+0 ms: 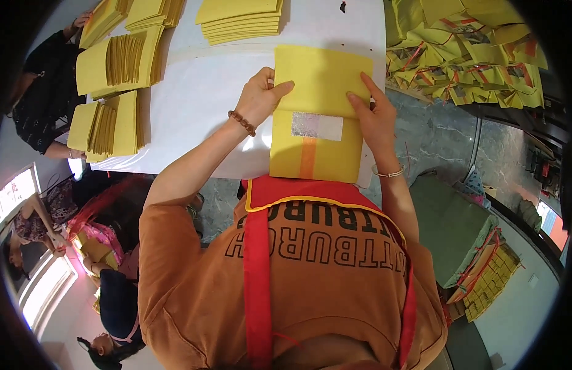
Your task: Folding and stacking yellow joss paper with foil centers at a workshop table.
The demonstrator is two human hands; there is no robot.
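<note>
A yellow sheet of joss paper [316,160], with a silver-and-white patch and an orange stripe, lies at the near edge of the white table. Plain yellow paper [323,74] covers the far part, and a crease or edge runs across between the two. My left hand [261,95] is closed on the left edge of the plain paper, thumb on top and fingers partly hidden beneath. On the opposite side, my right hand [375,117] has its thumb and forefinger on the paper's right edge; its other fingers are mostly hidden.
Folded yellow paper bundles [122,61] line the table's left side, and a flat stack [239,18] sits at the far side. More yellow paper [465,61] is heaped at the right. Co-workers [45,92] are along the left. A green-covered bundle [446,228] stands at right.
</note>
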